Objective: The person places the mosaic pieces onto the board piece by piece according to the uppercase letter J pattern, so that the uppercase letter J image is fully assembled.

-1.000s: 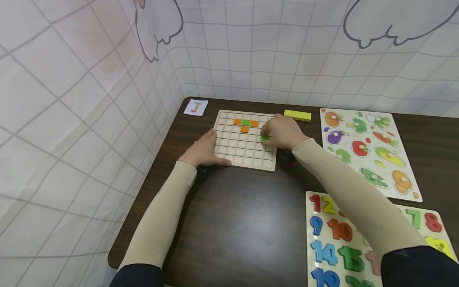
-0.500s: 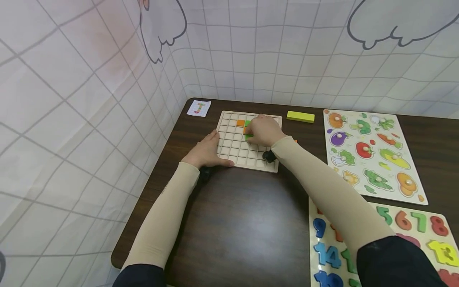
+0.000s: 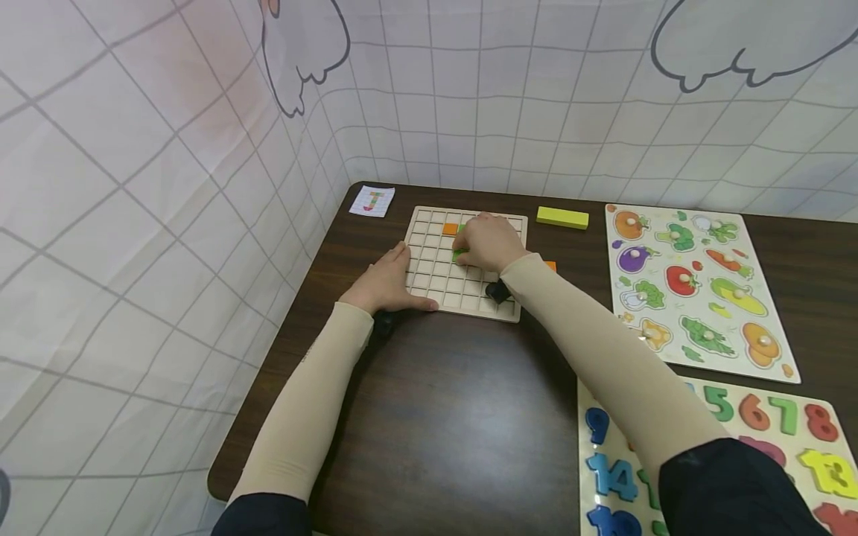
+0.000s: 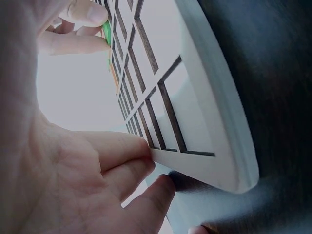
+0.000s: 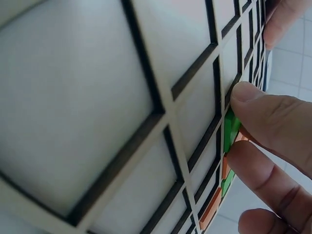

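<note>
A pale wooden grid board (image 3: 444, 281) lies on the dark table. My right hand (image 3: 491, 242) reaches over it and pinches a green square tile (image 5: 230, 127) between thumb and index finger, right at a cell of the grid. Orange and green tiles sit in the cells just beyond; one orange tile (image 3: 450, 228) shows left of the hand, which covers most of the others in the head view. My left hand (image 3: 385, 283) rests along the board's left side, its fingers extended against the edge (image 4: 161, 156) and its thumb by the near left corner.
A small card with a coloured J (image 3: 372, 201) lies at the back left corner. Behind the board's right side is a yellow block (image 3: 562, 217). An orange piece (image 3: 550, 266) peeks past my right wrist. At right lie a vegetable puzzle (image 3: 704, 294) and a number puzzle (image 3: 720, 454).
My right hand has moved left across the board with the green tile, to just below the placed tiles. The left hand keeps its place at the board's edge.
</note>
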Action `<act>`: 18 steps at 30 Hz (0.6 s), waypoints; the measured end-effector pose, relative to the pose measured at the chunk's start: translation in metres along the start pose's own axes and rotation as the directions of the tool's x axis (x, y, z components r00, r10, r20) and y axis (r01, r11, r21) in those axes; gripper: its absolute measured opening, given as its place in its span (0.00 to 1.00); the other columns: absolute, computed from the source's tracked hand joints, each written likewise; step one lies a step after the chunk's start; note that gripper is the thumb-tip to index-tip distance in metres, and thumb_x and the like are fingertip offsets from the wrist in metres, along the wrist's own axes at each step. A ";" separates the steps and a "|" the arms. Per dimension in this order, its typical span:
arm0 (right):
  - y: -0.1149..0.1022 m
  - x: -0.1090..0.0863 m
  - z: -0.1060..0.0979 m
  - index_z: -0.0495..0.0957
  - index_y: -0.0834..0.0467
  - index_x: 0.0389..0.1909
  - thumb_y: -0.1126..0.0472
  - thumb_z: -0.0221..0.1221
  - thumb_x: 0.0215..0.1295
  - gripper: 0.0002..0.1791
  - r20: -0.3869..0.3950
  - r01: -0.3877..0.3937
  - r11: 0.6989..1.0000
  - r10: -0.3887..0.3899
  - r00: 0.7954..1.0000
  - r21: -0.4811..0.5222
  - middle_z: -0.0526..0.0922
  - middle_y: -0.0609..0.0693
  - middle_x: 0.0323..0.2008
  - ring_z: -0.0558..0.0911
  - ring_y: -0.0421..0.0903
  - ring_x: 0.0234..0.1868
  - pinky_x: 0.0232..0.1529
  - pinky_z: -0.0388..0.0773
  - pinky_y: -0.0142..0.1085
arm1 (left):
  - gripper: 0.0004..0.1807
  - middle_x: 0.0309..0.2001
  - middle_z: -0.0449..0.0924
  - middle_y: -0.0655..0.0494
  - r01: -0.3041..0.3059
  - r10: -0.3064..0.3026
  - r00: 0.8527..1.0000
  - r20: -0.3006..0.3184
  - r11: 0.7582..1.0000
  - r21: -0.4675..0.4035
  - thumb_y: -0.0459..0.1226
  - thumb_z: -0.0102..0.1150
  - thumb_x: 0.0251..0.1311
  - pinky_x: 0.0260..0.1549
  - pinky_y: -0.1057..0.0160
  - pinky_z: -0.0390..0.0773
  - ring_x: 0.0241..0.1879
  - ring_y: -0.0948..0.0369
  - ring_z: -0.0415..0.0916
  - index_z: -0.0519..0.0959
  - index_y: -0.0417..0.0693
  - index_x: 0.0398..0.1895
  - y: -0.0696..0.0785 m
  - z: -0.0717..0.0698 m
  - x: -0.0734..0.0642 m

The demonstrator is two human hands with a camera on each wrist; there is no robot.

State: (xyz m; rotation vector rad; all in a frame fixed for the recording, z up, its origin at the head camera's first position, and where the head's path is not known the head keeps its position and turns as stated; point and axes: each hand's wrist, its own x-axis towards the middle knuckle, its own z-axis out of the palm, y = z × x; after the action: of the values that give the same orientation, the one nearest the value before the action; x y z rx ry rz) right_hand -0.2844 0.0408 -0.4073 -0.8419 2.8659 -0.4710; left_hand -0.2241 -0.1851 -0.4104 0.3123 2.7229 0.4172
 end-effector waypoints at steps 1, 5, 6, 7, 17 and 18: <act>0.000 0.000 0.000 0.91 0.50 0.48 0.52 0.71 0.66 0.12 0.004 -0.004 1.000 0.004 1.000 0.004 0.92 0.48 0.47 0.85 0.52 0.56 0.70 0.74 0.50 | 0.73 0.86 0.38 0.43 0.000 0.000 1.000 0.000 1.000 0.002 0.68 0.72 0.49 0.79 0.37 0.55 0.85 0.47 0.42 0.43 0.38 0.84 0.000 0.000 0.000; 0.003 -0.001 0.000 0.90 0.50 0.50 0.51 0.70 0.66 0.14 0.023 -0.025 0.999 0.024 0.999 0.029 0.92 0.48 0.47 0.86 0.50 0.55 0.69 0.76 0.49 | 0.73 0.86 0.39 0.42 0.003 -0.003 1.000 0.003 1.000 0.002 0.69 0.72 0.49 0.79 0.37 0.55 0.85 0.47 0.42 0.43 0.37 0.84 0.001 0.001 0.000; 0.004 -0.001 0.000 0.90 0.50 0.50 0.51 0.70 0.66 0.14 0.025 -0.031 0.999 0.030 0.999 0.038 0.92 0.48 0.47 0.86 0.50 0.54 0.65 0.79 0.49 | 0.73 0.86 0.39 0.42 0.004 -0.004 1.000 0.006 1.000 0.003 0.69 0.72 0.49 0.79 0.37 0.55 0.85 0.47 0.42 0.43 0.37 0.84 0.001 0.001 0.000; 0.005 -0.002 0.000 0.90 0.49 0.49 0.51 0.70 0.67 0.13 0.023 -0.037 0.998 0.036 0.999 0.045 0.92 0.48 0.47 0.86 0.49 0.53 0.62 0.80 0.48 | 0.73 0.86 0.39 0.43 0.005 -0.005 1.000 0.008 1.000 0.004 0.69 0.72 0.49 0.79 0.37 0.55 0.85 0.47 0.41 0.42 0.37 0.84 0.001 0.002 0.001; 0.025 -0.028 -0.019 0.90 0.53 0.50 0.54 0.67 0.70 0.13 -0.014 -0.078 0.992 0.080 0.997 0.095 0.91 0.51 0.50 0.85 0.53 0.52 0.54 0.83 0.50 | 0.72 0.86 0.40 0.42 0.001 -0.001 1.000 -0.006 1.000 0.007 0.67 0.73 0.49 0.80 0.39 0.55 0.86 0.48 0.41 0.44 0.37 0.84 0.000 0.002 0.002; 0.028 -0.031 -0.020 0.90 0.53 0.50 0.54 0.67 0.70 0.12 -0.014 -0.080 0.993 0.082 0.997 0.087 0.91 0.51 0.50 0.86 0.53 0.52 0.53 0.83 0.50 | 0.72 0.86 0.40 0.42 0.001 -0.001 1.000 -0.008 1.000 0.007 0.67 0.73 0.49 0.80 0.39 0.55 0.86 0.48 0.41 0.44 0.37 0.84 0.000 0.002 0.001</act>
State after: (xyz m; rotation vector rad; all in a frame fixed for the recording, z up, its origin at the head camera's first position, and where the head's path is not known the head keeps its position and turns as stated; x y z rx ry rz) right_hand -0.2766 0.0856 -0.3964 -0.7083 2.8587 -0.5902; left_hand -0.2241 -0.1845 -0.4126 0.3124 2.7326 0.4094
